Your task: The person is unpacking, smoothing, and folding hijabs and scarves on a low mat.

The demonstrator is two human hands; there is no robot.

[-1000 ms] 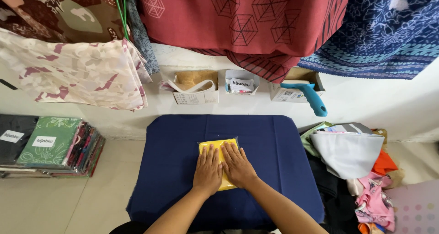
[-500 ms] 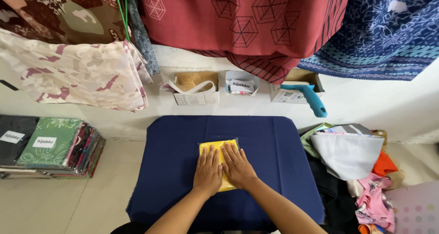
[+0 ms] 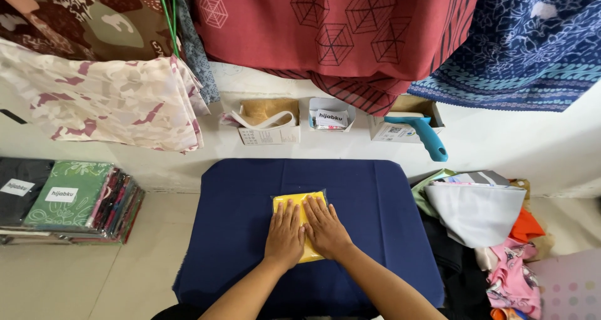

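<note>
Your left hand [image 3: 285,233] and right hand [image 3: 325,227]: both flat, fingers spread, pressing a yellow plastic-wrapped packet [image 3: 300,204] at the centre of the navy-covered worktop [image 3: 238,195]. Beyond: three small cardboard boxes [image 3: 268,132] along the wall; white-labelled packet stack [image 3: 62,198] at left.

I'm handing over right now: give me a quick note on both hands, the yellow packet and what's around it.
Left hand: flat, palm down on the yellow packet.
Right hand: flat on it too, beside the left.
Packet: lies in clear wrap, mid navy pad, far edge showing beyond the fingers.
Around: packed stack on the left, loose cloth pile on the right, three small boxes beyond the pad.
</note>
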